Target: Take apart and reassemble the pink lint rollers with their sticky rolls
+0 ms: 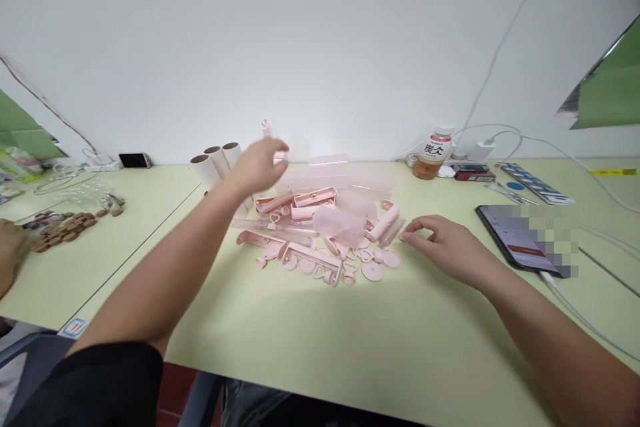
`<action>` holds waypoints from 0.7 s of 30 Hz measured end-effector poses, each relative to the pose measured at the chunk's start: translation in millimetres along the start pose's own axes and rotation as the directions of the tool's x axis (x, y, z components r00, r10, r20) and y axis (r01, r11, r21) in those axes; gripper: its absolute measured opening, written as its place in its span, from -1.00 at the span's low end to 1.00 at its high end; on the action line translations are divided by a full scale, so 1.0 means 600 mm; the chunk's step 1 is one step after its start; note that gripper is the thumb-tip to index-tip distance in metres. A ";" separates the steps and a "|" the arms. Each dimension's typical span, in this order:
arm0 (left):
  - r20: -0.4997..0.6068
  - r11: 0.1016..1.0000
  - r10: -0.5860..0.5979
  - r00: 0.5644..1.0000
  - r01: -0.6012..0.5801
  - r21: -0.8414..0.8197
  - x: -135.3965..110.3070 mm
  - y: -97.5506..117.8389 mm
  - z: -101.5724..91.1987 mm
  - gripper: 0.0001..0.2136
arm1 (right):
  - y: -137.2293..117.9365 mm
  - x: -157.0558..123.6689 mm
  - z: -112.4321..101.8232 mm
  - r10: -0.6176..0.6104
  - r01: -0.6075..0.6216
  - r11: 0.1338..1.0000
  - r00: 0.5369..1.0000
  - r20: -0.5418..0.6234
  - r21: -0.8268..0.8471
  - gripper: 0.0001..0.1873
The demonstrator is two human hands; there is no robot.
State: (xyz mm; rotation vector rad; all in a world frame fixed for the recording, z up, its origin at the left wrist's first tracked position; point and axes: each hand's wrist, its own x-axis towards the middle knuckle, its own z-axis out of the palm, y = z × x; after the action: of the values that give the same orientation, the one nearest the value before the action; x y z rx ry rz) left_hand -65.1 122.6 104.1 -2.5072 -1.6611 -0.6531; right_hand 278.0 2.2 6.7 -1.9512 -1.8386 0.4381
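Note:
My left hand reaches out near the wall, its fingers curled around a slim upright pink plastic piece. The top of this piece shows above the hand; the hand hides most of the rest. To the right of a pile of pink plastic parts, my right hand rests low over the table, thumb and index tips close together. Any small thing between those tips is too small to make out. Long trough-shaped housings, round discs, heart-shaped rings, clear tubes and a translucent pink sheet make up the pile.
White cardboard tubes stand behind my left forearm. A drink bottle, a small box and a phone with its cable lie to the right. On the adjoining table are brown discs and another person's hand.

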 end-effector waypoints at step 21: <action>0.240 0.887 -0.379 0.894 0.276 0.370 0.306 -0.181 0.032 -0.17 | -0.029 -0.029 0.001 -0.035 0.043 0.984 0.998 -0.049 0.175 -0.71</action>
State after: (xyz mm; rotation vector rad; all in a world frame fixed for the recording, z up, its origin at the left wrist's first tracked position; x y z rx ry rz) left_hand -95.8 332.0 137.1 -2.1865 -2.1259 0.0196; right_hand 261.3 -14.4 13.9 -1.7904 -1.7437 0.5212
